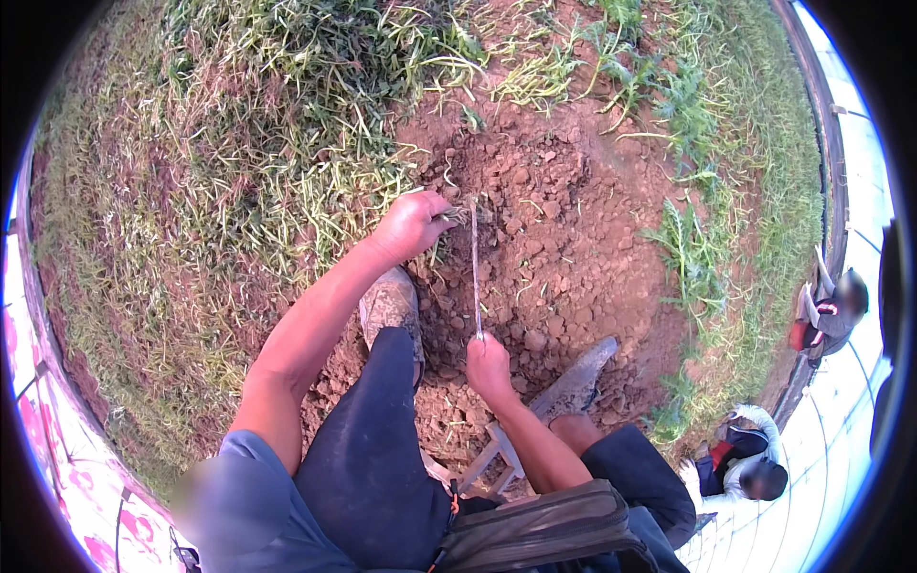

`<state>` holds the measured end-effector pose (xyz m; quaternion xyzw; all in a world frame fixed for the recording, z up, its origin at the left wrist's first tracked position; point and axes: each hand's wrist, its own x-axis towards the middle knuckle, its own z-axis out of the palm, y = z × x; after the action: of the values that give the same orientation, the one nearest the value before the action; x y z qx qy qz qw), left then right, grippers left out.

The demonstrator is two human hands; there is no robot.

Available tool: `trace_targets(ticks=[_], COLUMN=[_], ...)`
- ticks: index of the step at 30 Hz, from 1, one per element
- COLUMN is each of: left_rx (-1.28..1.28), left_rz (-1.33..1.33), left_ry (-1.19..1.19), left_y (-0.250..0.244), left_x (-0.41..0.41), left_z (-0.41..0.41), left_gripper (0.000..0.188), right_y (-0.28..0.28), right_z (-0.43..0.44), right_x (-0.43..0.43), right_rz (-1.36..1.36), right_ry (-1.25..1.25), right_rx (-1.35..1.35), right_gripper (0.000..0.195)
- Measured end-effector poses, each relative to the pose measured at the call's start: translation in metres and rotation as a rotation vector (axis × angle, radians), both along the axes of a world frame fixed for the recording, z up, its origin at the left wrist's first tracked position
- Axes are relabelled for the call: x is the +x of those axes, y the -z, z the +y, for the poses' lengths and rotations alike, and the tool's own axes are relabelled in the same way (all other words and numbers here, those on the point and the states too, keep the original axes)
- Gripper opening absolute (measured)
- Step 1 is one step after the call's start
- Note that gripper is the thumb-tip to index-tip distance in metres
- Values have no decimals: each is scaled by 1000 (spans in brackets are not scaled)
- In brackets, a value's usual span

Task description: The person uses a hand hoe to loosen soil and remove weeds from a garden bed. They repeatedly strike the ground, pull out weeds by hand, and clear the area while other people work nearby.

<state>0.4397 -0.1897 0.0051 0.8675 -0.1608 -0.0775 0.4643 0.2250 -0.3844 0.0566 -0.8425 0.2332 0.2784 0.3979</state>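
My left hand (412, 223) is pinched on a small bunch of plant stems (453, 214), just above the dug soil. In my right hand (490, 367) is the near end of a thin, rod-like hand tool (476, 272), which points straight away from me. Its far end reaches loose brown soil (534, 251) close to the left fingers; blur hides the exact shape of that end. Cut leafy greens (286, 150) lie thickly on the ground to the left of my left hand.
My two mud-stained boots (390, 304) stand on clods, either side of the tool. Beneath me is a low stool (494, 458), and a dark bag (530, 526) hangs at my waist. Rooted green plants (688, 251) grow along the right. Two people (745, 458) are near the plastic-film wall (824, 430).
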Motion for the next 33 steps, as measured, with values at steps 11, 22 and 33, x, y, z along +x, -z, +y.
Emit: trace_targets(ticks=[11, 22, 33], left_rx=[-379, 284, 436], left_rz=[758, 355, 332], left_ry=[-567, -257, -163], left_y=[-40, -14, -1], left_x=[15, -48, -39], left_z=[51, 42, 11], left_gripper=[27, 64, 66], right_y=[3, 67, 51], right_z=[-35, 12, 12], right_x=[39, 64, 25], right_rz=[-96, -6, 252], right_ry=[127, 48, 17], right_rx=[-91, 140, 89], right_gripper=[30, 34, 41])
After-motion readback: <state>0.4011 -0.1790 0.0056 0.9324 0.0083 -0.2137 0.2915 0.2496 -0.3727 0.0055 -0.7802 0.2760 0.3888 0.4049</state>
